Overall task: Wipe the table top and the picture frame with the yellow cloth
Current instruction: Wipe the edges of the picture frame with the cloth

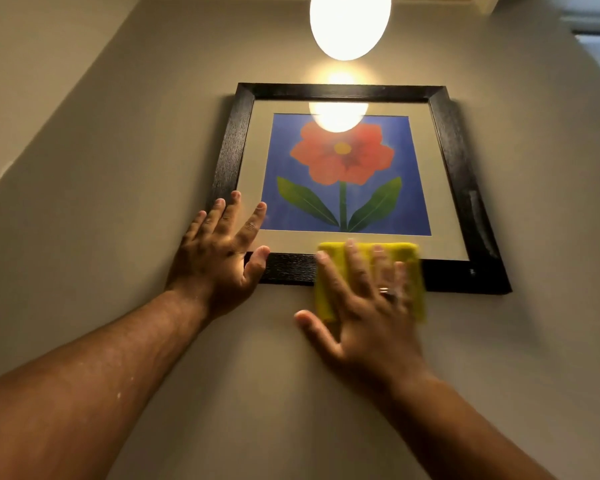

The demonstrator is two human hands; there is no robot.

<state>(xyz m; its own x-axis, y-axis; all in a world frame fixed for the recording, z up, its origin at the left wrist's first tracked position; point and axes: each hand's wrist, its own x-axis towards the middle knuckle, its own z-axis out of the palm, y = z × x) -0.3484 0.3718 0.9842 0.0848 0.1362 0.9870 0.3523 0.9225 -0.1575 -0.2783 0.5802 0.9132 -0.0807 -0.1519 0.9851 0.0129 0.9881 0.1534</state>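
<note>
A black picture frame (458, 157) hangs on the wall, holding a picture of a red flower on blue. My left hand (219, 251) lies flat on the frame's lower left corner, fingers spread, holding nothing. My right hand (364, 306) presses the folded yellow cloth (409, 258) flat against the frame's bottom rail, fingers spread over it. The cloth covers part of the rail and the wall just below. The right hand looks blurred. The table top is out of view.
A lit oval lamp (350, 26) hangs above the frame, and its glare reflects in the glass. The grey wall (118, 168) surrounds the frame. A lighter sloped surface runs along the upper left.
</note>
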